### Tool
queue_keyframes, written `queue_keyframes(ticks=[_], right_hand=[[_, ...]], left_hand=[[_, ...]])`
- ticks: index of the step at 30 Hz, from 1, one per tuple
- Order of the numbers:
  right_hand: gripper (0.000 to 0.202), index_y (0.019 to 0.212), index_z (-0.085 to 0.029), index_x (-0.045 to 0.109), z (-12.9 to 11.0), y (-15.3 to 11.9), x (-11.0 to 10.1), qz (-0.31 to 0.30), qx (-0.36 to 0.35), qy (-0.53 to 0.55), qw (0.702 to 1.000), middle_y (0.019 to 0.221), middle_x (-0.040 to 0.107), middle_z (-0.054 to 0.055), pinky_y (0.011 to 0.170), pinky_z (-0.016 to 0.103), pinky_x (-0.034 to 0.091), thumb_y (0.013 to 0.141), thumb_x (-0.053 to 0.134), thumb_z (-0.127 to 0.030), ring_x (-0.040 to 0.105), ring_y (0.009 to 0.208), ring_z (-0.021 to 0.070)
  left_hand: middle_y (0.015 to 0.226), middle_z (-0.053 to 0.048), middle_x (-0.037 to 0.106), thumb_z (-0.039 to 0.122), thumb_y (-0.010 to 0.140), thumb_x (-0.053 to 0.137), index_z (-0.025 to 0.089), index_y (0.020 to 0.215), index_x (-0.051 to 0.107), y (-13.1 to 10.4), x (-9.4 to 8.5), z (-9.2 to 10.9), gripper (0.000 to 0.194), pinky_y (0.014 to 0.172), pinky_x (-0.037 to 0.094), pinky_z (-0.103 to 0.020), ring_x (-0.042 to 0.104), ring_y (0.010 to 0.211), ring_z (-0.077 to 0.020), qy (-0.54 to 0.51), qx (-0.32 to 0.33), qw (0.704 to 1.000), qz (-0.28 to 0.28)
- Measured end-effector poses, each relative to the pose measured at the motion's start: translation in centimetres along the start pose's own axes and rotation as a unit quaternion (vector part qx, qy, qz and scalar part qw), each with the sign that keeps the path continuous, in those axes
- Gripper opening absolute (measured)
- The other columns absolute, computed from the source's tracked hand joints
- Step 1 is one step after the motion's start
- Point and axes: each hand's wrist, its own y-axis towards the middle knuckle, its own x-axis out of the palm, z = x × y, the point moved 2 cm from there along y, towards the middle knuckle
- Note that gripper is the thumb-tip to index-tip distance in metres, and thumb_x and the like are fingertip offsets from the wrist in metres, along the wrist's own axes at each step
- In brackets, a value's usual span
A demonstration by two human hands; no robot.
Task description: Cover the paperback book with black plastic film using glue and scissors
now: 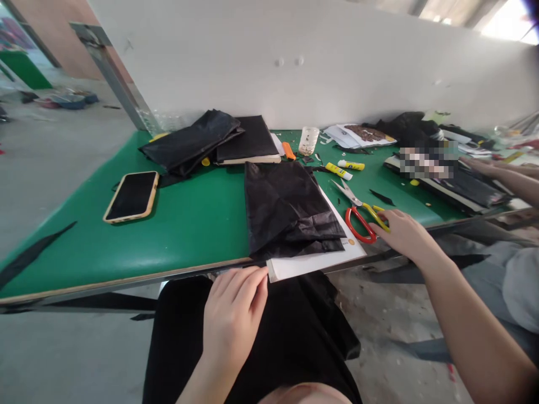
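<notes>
My left hand (236,306) is at the table's front edge, its fingers bent and together, fingertips against the corner of a white booklet (295,267); its thumb is hidden. Over the booklet lies a creased black sheet (290,207). Right of it, my right hand (386,224) has its thumb and fingers around the yellow handle of a pair of scissors (356,202). The other handle is red, and the open blades point away to the left. Two yellow glue sticks (338,170) lie just beyond the blades.
A phone (132,196) lies on the green table (202,224) at left. Behind are folded black material (193,140), a black-covered book (248,137), an orange object (288,150) and a clear cup (309,140). At right, another person's arm (509,177) reaches over a black book (467,188).
</notes>
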Motion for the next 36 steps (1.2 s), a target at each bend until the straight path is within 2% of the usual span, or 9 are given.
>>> queue_keyframes(ticks=[5, 12, 15, 20, 24, 27, 29, 32, 36], right_hand=[[0.050, 0.105, -0.010, 0.059, 0.0, 0.9, 0.1, -0.028, 0.028, -0.010, 0.999, 0.097, 0.060, 0.015, 0.072, 0.034, 0.041, 0.082, 0.045, -0.052, 0.058, 0.084, 0.0254], [0.026, 0.089, -0.016, 0.061, -0.4, 2.6, -1.0, -0.080, 0.064, -0.018, 0.995, 0.080, 0.064, 0.009, 0.059, 0.029, 0.036, 0.079, 0.047, -0.036, 0.059, 0.075, 0.0228], [0.027, 0.088, -0.017, 0.062, -0.5, 2.6, -1.3, -0.080, 0.082, -0.014, 0.993, 0.080, 0.064, 0.010, 0.058, 0.029, 0.035, 0.078, 0.047, -0.038, 0.059, 0.075, 0.0237], [0.036, 0.088, -0.019, 0.063, -0.7, 2.4, -1.7, -0.083, 0.102, 0.003, 0.991, 0.081, 0.064, 0.009, 0.058, 0.028, 0.037, 0.081, 0.043, -0.049, 0.060, 0.075, 0.0234], [0.049, 0.091, -0.017, 0.062, -1.4, 2.7, -2.4, -0.101, 0.087, 0.003, 0.991, 0.090, 0.063, 0.010, 0.059, 0.028, 0.038, 0.075, 0.048, -0.061, 0.060, 0.077, 0.0233], [0.056, 0.086, -0.014, 0.062, -2.1, 3.0, -2.9, -0.140, 0.084, -0.008, 0.987, 0.091, 0.063, 0.013, 0.057, 0.028, 0.038, 0.071, 0.049, -0.067, 0.060, 0.074, 0.0235], [0.058, 0.083, -0.014, 0.062, -2.4, 3.2, -3.2, -0.156, 0.093, -0.012, 0.983, 0.089, 0.063, 0.014, 0.056, 0.029, 0.038, 0.070, 0.049, -0.069, 0.059, 0.073, 0.0238], [0.059, 0.080, -0.014, 0.063, -2.8, 3.4, -3.3, -0.164, 0.116, -0.006, 0.980, 0.085, 0.062, 0.014, 0.058, 0.031, 0.039, 0.070, 0.047, -0.070, 0.059, 0.074, 0.0257], [0.059, 0.080, -0.011, 0.065, -3.3, 3.6, -2.9, -0.170, 0.134, 0.019, 0.976, 0.083, 0.061, 0.017, 0.061, 0.033, 0.036, 0.074, 0.046, -0.067, 0.060, 0.077, 0.0274]], left_hand=[[0.091, -0.003, 0.065, 0.014, 0.085, 0.054, 0.018, 0.100, 0.060, 4.3, 0.2, 0.7, 0.016, 0.079, 0.047, -0.033, 0.058, 0.084, -0.0164, -0.038, 0.053, 0.997, -0.036], [0.090, -0.004, 0.061, 0.018, 0.083, 0.058, 0.017, 0.092, 0.061, 9.8, 5.6, 3.0, 0.009, 0.077, 0.043, -0.035, 0.056, 0.088, -0.0199, 0.077, 0.198, 0.949, -0.234], [0.087, -0.005, 0.060, 0.017, 0.082, 0.058, 0.016, 0.083, 0.061, 10.6, 7.1, 3.4, 0.004, 0.072, 0.041, -0.036, 0.055, 0.086, -0.0220, 0.120, 0.225, 0.935, -0.247], [0.078, -0.004, 0.061, 0.015, 0.081, 0.057, 0.017, 0.078, 0.061, 11.2, 7.6, 3.6, 0.006, 0.068, 0.039, -0.036, 0.056, 0.080, -0.0226, 0.123, 0.216, 0.938, -0.243], [0.077, -0.002, 0.063, 0.016, 0.084, 0.053, 0.019, 0.078, 0.063, 12.0, 6.9, 3.1, 0.012, 0.066, 0.039, -0.031, 0.059, 0.072, -0.0179, 0.027, 0.122, 0.967, -0.221], [0.077, 0.000, 0.065, 0.021, 0.082, 0.056, 0.022, 0.082, 0.064, 12.6, 5.5, 1.7, 0.008, 0.061, 0.040, -0.027, 0.059, 0.067, -0.0149, -0.078, -0.001, 0.985, -0.154], [0.070, 0.000, 0.064, 0.026, 0.080, 0.060, 0.021, 0.080, 0.065, 12.6, 4.1, 0.5, 0.007, 0.059, 0.041, -0.025, 0.057, 0.061, -0.0136, -0.160, -0.091, 0.979, -0.091], [0.067, 0.001, 0.061, 0.035, 0.076, 0.063, 0.020, 0.081, 0.065, 11.3, 1.9, -1.5, 0.016, 0.053, 0.041, -0.022, 0.054, 0.056, -0.0113, -0.302, -0.240, 0.922, 0.035], [0.067, 0.003, 0.056, 0.033, 0.069, 0.070, 0.020, 0.079, 0.059, 7.4, -0.6, -3.7, 0.019, 0.049, 0.041, -0.018, 0.052, 0.056, -0.0089, -0.451, -0.403, 0.773, 0.191]])
